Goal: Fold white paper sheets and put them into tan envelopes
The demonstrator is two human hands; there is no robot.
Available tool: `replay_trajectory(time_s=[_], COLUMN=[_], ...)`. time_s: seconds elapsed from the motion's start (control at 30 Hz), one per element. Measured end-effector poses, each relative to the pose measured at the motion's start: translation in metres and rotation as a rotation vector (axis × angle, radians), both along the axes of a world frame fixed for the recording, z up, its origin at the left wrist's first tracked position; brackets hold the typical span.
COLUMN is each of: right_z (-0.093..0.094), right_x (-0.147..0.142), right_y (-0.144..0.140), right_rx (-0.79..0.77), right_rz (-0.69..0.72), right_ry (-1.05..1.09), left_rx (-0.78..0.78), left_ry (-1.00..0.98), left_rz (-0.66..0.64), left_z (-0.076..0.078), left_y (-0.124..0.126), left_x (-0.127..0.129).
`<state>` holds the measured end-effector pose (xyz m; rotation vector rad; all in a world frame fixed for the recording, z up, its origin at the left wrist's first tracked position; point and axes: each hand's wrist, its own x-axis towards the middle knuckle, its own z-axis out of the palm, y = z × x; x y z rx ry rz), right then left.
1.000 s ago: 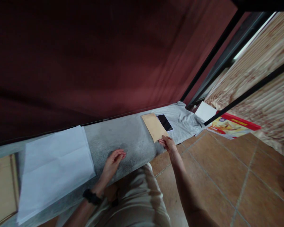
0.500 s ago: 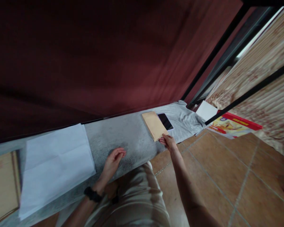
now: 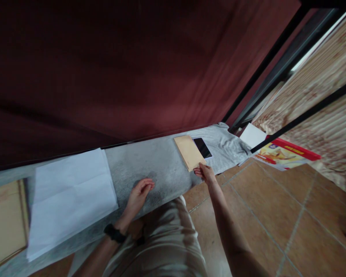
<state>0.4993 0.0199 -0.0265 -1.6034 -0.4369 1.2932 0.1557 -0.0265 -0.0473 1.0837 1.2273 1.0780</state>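
My right hand (image 3: 204, 172) pinches the near corner of a tan kraft-paper envelope (image 3: 189, 152), thumb on top and fingers at its edge. The envelope lies flat on a grey cloth (image 3: 150, 157) over a long narrow bench. Close against its right side is a dark-screened phone (image 3: 202, 147), lying face up. My left hand (image 3: 140, 192) rests at the cloth's near part, fingers curled together, with nothing visible in them. To its left lie large white paper sheets (image 3: 72, 200) with fold creases.
A larger tan board or folder (image 3: 5, 221) sits at the far left. Dark red fabric (image 3: 132, 77) rises behind the bench. On the right are black metal bars (image 3: 308, 111), a white box (image 3: 252, 135), a red-and-yellow printed box (image 3: 288, 153) and brown floor tiles (image 3: 262, 204).
The view has shifted slightly, moving the bench things a little rightward in the picture. Both hands keep nearly the same pose, the right one still at the envelope's corner.
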Motion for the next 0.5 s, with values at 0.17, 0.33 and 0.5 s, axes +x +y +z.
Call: replay_trajectory(time_s=[0.17,0.33,0.5], right_z=[0.001,0.000,0.000], right_x=[0.000,-0.001,-0.012], right_y=[0.000,-0.009,-0.020], right_rx=[-0.037,-0.028,0.190], right_rz=[0.044,0.063,0.072], right_ry=[-0.068,-0.208,-0.691], left_rx=[0.031,0.049,0.072], left_ry=[0.032,0.056,0.059], left_rz=[-0.035,-0.036,-0.037], left_z=[-0.005,-0.009,-0.011], left_y=[0.001,0.001,0.001], left_x=[-0.002,-0.002,-0.002])
